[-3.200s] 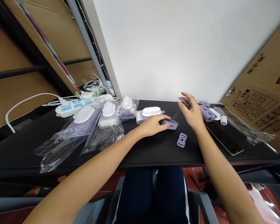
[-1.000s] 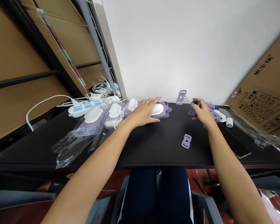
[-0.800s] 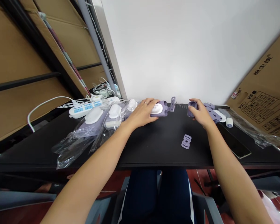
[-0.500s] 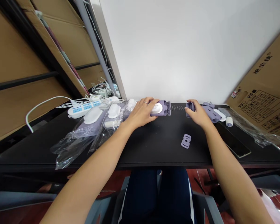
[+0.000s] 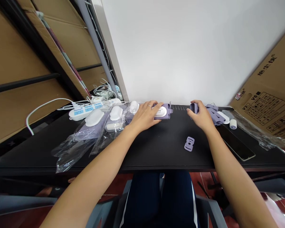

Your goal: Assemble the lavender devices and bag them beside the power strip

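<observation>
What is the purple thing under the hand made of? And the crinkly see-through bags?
The lilac piece under the left hand looks like smooth plastic, maybe silicone: its colour is even and matte, with no grain, but softness can't be seen. Its white oval panel looks like plastic too. The clear bags look like thin plastic film: see-through, creased and shiny.

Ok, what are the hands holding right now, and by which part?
The right hand holds a small lilac plastic piece in its fingertips, by the side. The left hand is cupped over one end of a lilac device, which stays on the table.
</observation>
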Demonstrator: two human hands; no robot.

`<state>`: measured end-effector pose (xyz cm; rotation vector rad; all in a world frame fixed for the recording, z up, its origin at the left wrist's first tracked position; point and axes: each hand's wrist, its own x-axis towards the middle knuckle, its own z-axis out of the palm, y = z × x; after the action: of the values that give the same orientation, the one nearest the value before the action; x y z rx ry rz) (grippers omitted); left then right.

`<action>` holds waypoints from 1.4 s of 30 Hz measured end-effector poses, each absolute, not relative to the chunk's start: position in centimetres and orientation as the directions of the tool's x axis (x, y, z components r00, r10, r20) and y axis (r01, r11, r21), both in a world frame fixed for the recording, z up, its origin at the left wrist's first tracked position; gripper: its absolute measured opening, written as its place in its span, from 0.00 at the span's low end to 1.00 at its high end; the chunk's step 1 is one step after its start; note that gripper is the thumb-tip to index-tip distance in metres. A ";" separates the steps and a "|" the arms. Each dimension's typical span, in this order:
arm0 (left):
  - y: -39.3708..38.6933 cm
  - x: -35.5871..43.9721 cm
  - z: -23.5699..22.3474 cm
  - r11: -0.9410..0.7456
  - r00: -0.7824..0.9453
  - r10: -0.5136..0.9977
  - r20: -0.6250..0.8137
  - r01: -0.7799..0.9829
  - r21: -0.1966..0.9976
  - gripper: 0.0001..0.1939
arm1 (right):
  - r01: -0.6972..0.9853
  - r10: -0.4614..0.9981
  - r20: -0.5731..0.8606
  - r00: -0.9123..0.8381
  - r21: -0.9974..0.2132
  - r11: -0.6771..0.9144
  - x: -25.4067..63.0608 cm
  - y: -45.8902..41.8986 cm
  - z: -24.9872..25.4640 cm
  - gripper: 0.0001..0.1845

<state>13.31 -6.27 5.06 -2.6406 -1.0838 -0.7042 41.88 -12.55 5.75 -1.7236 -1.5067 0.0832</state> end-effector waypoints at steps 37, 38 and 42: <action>-7.6 15.1 4.4 -0.699 0.649 0.575 0.499 0.706 -0.113 0.40 | 0.683 0.876 0.434 0.211 -0.707 0.185 38.2 -12.5 4.0 0.27; -7.7 15.2 4.4 -0.703 0.655 0.572 0.494 0.702 -0.115 0.41 | 0.653 0.882 0.417 0.220 -0.734 0.184 38.1 -12.3 3.8 0.26; -8.0 15.6 4.3 -0.725 0.678 0.554 0.483 0.678 -0.121 0.41 | 0.542 0.886 0.408 0.222 -0.807 0.236 38.1 -11.8 3.2 0.25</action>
<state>15.65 -7.98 4.26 -2.6025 -0.9803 -0.6098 38.10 -11.77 3.24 -1.4324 -1.4471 0.4082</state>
